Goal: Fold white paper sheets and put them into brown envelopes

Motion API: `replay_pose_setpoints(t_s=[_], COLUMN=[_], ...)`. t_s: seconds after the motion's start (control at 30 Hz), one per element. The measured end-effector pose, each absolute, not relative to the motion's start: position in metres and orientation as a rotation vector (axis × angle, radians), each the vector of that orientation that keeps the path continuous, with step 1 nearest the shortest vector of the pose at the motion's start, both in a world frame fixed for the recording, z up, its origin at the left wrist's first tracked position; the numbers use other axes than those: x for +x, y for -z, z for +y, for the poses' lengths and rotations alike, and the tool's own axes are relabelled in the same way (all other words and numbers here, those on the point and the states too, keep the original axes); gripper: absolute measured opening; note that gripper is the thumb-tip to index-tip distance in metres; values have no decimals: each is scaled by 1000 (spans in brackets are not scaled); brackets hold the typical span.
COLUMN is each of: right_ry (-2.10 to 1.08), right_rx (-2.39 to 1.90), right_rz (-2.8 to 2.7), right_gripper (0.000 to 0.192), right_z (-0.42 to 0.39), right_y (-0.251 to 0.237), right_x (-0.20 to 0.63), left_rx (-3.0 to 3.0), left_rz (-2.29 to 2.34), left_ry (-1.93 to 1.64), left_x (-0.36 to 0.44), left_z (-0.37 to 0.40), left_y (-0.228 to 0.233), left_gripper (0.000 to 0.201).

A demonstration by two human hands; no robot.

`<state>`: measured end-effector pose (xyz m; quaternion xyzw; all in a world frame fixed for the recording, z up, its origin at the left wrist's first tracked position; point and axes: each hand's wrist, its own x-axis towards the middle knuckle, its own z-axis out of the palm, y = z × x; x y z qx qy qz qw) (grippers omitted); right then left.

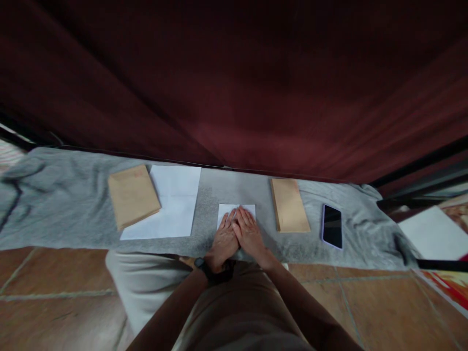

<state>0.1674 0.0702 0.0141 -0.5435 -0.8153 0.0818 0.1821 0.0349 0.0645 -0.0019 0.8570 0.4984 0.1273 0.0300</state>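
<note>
A small folded-looking white sheet of paper point(226, 208) lies on the grey cloth in front of me. My left hand point(224, 239) rests flat on it, fingers stretched forward, with a dark watch on the wrist. Beside it, my right hand point(249, 233) presses flat on the same paper, its thumb side touching the left hand. Both hands cover most of the sheet's near part. To the left lie larger white sheets point(177, 209), partly under a stack of brown envelopes point(133, 195). Right of my hands is another stack of brown envelopes point(291, 207).
The grey cloth point(66, 204) covers a long narrow surface. A phone point(332, 226) with a purple case lies at the right. A dark red curtain point(234, 87) hangs behind the far edge. Dark bars point(424, 170) stand at the right, and tiled floor point(54, 302) shows below.
</note>
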Motion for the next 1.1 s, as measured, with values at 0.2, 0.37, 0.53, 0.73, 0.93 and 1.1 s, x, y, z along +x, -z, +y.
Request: replay_pose_setpoints(t_s=[0.2,0.37,0.53,0.73,0.93,1.1], right_ry=[-204,-155,-114,-77,-38,-21], right_rx=[-1547,-1609,-1667,-1678,-1699,-1721], right_rz=[-2319,-2298,-2251,-2184,-2154,-2152], right_gripper=[56,54,56,60,61,59], right_z=[66,67,67,66,62,56], right_y=[-9,-6,-1,4,6,6], right_x=[170,173,179,182,185,195], left_rx=[2590,2520,2462,2433,2422,2421], left_rz=[1522,1620,1676,1707,1782,1813], left_ry=[-396,-459,-511,-492,-468,-438], left_x=[27,20,11,4,15,20], left_z=[59,53,51,54,67,72], left_y=[-7,-11,-8,-10,-15,-14], left_gripper=[57,58,60,61,61,61])
